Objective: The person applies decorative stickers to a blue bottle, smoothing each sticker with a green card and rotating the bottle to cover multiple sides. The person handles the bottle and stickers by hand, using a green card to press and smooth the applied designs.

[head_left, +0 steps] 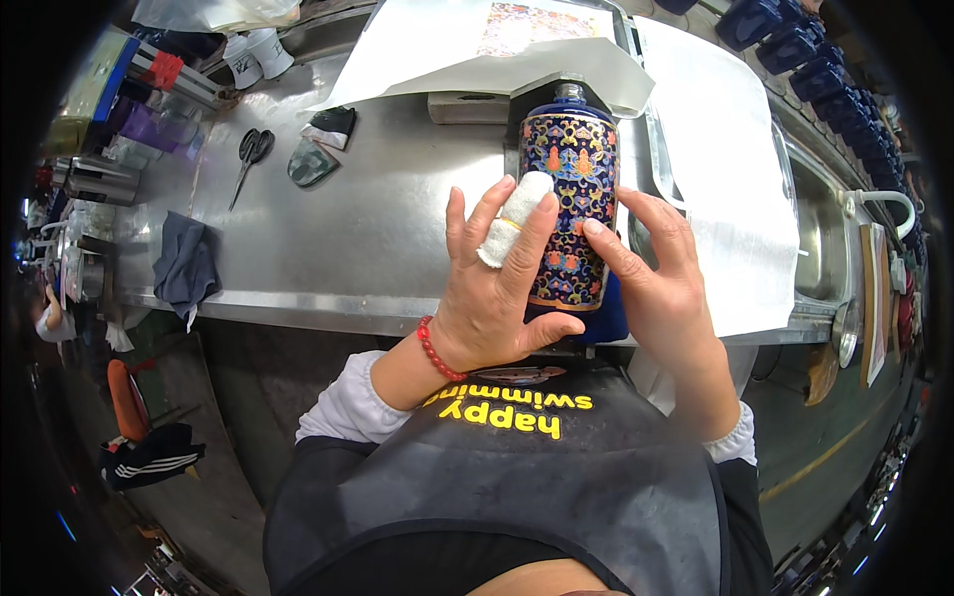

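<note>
A dark blue bottle [581, 199] with a colourful floral pattern stretches away from me near the table's front edge, its neck at the far end. My left hand [487, 283] wears a red bead bracelet and has its fingers spread. A white cloth wrap [512, 223], tied with a yellow band, covers one of its fingers, which rests at the bottle's left side. On the other side my right hand [661, 263] has thumb and forefinger apart, their tips at the patterned surface. Something dark blue [614, 313] shows below the bottle's near end; I cannot tell what it is.
Scissors [251, 164], two small dark pads [316, 154] and a grey cloth [186, 263] lie on the metal table [397, 214] to the left. White sheets [720, 189] cover its right part. A sink [825, 238] stands further right, with dark blue vessels [795, 50] behind.
</note>
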Demonstrator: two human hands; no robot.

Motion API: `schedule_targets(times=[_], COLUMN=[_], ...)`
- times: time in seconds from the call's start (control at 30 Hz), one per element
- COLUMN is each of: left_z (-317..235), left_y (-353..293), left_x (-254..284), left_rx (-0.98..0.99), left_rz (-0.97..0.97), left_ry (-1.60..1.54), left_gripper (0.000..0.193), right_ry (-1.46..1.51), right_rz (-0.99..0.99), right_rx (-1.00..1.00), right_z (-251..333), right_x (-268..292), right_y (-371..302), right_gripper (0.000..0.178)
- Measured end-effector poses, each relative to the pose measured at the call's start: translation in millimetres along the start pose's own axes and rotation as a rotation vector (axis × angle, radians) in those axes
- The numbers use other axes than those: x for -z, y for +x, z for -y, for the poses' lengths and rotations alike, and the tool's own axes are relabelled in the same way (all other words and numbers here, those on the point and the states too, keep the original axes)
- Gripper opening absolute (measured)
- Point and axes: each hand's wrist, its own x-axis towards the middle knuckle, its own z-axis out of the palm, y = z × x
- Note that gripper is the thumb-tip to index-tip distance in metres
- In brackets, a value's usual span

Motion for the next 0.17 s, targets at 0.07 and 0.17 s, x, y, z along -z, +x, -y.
schedule_targets(times=[0.07, 0.17], left_z=[1.5, 3.9], left_y=[4.1, 9.2], left_x=[2.1, 6.9], left_rx=[-0.019, -0.032], left_rz=[-0.001, 0.037], left_ry=[0.031, 0.092], left_gripper=[0.1, 0.092], right_ry=[0.002, 0.0], right_rz=[0.0, 0.011], right_rx=[0.0, -0.022], right_z=[-0.1, 1.2], right_x=[1.4, -1.0], right_y=[-0.2, 2.0], right_gripper=[0.052, 0.052])
